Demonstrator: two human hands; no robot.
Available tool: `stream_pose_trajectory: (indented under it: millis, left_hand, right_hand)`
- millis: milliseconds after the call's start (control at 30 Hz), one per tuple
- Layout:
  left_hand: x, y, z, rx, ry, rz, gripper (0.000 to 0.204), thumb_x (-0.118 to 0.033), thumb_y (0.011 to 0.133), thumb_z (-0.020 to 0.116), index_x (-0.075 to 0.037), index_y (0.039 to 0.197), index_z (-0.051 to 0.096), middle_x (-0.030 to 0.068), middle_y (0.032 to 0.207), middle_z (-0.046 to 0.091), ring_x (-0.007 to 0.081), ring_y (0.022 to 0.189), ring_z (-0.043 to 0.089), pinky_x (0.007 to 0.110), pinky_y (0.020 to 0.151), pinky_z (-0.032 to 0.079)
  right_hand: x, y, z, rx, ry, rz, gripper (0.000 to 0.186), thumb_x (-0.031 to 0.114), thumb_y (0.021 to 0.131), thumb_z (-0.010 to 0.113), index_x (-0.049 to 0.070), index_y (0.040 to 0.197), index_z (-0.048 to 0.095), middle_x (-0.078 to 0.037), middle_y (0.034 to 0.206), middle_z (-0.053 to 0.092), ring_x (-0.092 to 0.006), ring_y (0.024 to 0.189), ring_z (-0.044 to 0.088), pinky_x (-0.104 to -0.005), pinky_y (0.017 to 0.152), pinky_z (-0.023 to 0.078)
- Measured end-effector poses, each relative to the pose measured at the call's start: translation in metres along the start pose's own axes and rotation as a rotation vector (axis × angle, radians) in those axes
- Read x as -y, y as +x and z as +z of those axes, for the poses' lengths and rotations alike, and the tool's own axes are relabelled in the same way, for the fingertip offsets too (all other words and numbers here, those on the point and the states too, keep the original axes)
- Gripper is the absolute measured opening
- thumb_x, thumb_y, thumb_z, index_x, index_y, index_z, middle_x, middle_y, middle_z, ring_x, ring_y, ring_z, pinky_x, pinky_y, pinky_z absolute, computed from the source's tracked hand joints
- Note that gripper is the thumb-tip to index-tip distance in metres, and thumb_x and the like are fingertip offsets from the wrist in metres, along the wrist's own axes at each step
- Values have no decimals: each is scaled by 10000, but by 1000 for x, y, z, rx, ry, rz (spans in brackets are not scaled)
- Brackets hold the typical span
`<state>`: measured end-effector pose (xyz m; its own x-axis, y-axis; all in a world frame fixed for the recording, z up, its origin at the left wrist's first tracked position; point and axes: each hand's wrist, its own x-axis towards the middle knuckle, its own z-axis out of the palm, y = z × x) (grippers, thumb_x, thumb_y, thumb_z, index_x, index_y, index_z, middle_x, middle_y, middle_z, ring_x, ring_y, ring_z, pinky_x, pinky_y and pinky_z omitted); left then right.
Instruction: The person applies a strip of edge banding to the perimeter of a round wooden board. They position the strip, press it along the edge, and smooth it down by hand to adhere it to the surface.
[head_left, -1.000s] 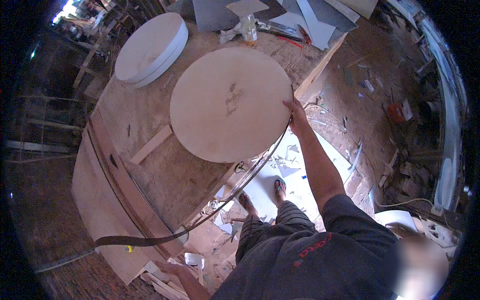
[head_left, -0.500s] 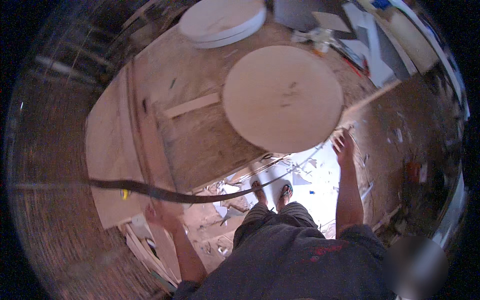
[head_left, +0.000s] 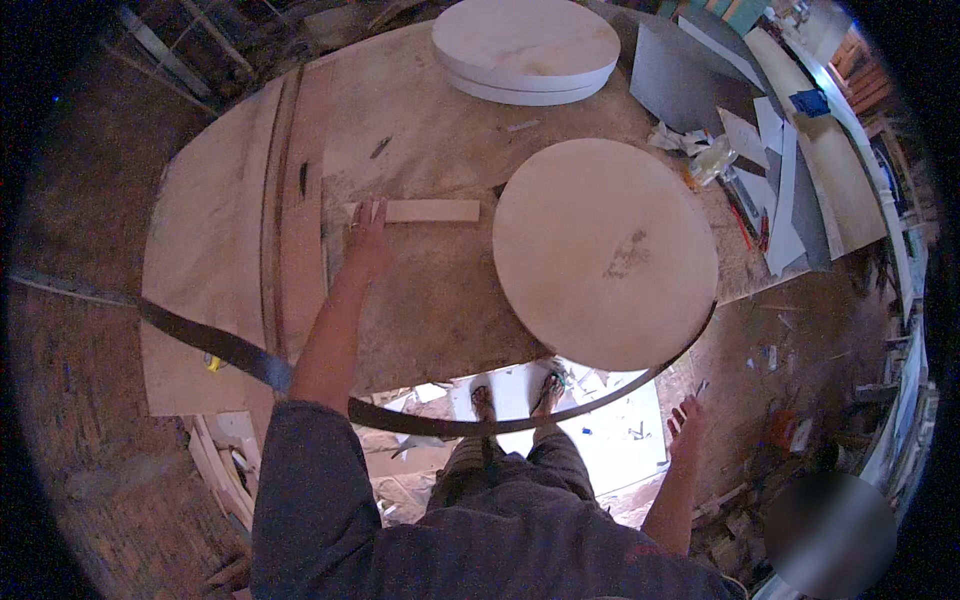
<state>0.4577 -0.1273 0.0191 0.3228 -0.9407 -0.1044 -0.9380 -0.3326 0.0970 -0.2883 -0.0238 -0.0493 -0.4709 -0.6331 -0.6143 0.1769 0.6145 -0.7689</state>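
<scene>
My left hand (head_left: 369, 238) reaches over the workbench, its fingers closed over the left part of a short pale wooden strip (head_left: 435, 211). To the right of that strip lies a round wooden disc (head_left: 600, 250) with a dark smudge, jutting past the bench's near edge. A long dark flexible band (head_left: 520, 425) curves from the far left, passes beneath my left arm and rises along the disc's right edge. My right hand (head_left: 686, 420) hangs below and right of the disc, apart from it, fingers loosely bent and spread; I see nothing held.
Stacked round discs with white edges (head_left: 525, 85) sit at the back of the bench. Grey and white sheet offcuts (head_left: 690, 80) and red-handled tools (head_left: 752, 230) lie at the far right. A yellow tape measure (head_left: 212, 361) rests at left. Scraps litter the floor around my feet.
My left hand has moved up and forward from beside the bench's left part onto the wooden strip. My right hand has dropped away from the disc's edge. The whole view has turned.
</scene>
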Motion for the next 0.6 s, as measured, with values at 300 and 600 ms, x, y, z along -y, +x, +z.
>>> stream_pose_trajectory:
  millis: [300,600]
  left_hand:
    - [60,52,35,133,226,-74,852,-210,828,768,-221,1591,390,112,1682,277,336,1565,244,719,1226,112]
    - [15,14,45,85,-83,30,643,-211,766,799,-160,1380,613,179,1359,543,373,1291,544,522,1034,493]
  right_hand:
    - [6,35,16,119,-132,30,471,288,978,690,100,1396,582,-54,1205,625,-216,1051,622,-409,857,512]
    - [16,71,14,92,-62,74,444,263,991,665,114,1402,588,-75,1191,657,-228,1060,630,-426,879,525]
